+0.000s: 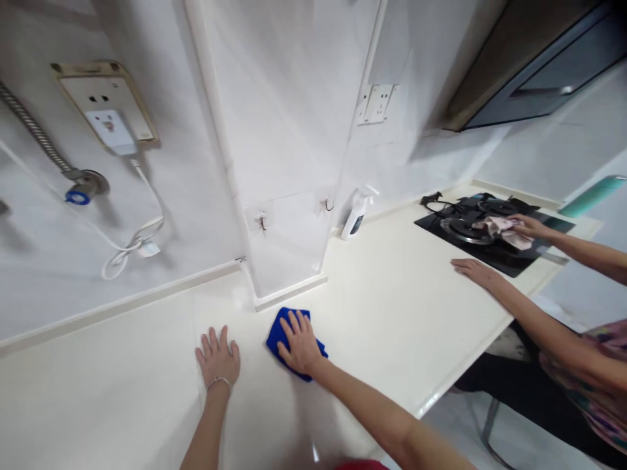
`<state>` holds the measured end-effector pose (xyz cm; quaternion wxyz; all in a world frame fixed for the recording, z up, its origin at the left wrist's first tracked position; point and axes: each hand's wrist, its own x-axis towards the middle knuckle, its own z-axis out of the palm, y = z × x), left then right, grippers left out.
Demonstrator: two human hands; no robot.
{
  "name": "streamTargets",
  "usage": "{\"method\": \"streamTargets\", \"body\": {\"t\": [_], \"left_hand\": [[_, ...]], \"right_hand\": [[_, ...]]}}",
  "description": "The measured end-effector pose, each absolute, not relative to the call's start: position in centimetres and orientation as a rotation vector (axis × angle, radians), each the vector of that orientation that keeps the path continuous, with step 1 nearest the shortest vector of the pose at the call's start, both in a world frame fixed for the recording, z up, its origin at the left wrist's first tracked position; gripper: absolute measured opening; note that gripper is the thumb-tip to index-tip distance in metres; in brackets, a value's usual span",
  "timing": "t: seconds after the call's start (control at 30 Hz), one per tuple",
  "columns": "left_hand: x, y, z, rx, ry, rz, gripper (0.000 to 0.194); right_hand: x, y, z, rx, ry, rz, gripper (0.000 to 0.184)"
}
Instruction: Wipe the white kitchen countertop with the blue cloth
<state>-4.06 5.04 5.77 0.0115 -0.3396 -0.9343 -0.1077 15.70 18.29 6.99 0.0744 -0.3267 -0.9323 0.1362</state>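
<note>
My left hand (218, 359), with a thin bracelet at its wrist, lies flat on the white countertop (122, 385), fingers spread and nothing in them. To its right, my right hand (300, 346) rests palm down on a blue cloth (279, 326). Its fingers are stretched out across the cloth, pressing it to the counter just in front of the wall pillar's base. Part of the cloth is hidden under the palm.
A white spray bottle (356, 212) stands against the wall. At the right, another person holds a pale pink cloth (507, 230) over a black gas stove (519, 261), their other hand (473, 271) on the counter. Hooks (263, 222), a plugged-in charger (112, 130) and its cable are on the wall.
</note>
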Motion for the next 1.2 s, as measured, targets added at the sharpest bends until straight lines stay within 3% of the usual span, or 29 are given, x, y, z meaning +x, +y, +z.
{"method": "streamTargets", "body": {"t": [0.2,0.33,0.73,0.97,1.2], "left_hand": [[-4.2,4.4,6.5,-1.109,-2.994,-0.363,0.059],[-5.1,2.9,7.6,-1.201,-3.030,-0.366,0.058],[-8.1,-12.4,8.9,-0.550,-3.141,-0.305,0.066],[-8.1,-13.9,6.6,-0.450,-3.053,-0.316,0.069],[-8.1,-13.8,6.2,-0.461,-3.066,-0.297,0.070]], "right_hand": [[19.9,11.2,8.6,-0.340,-2.910,0.703,0.072],[24.9,10.9,8.2,-0.171,-2.895,0.750,0.070],[39.4,16.7,4.9,-0.536,-2.875,0.437,0.063],[38.4,14.2,3.8,-0.686,-2.779,0.249,0.067],[34.1,9.6,5.0,-0.556,-2.908,0.364,0.070]]}}
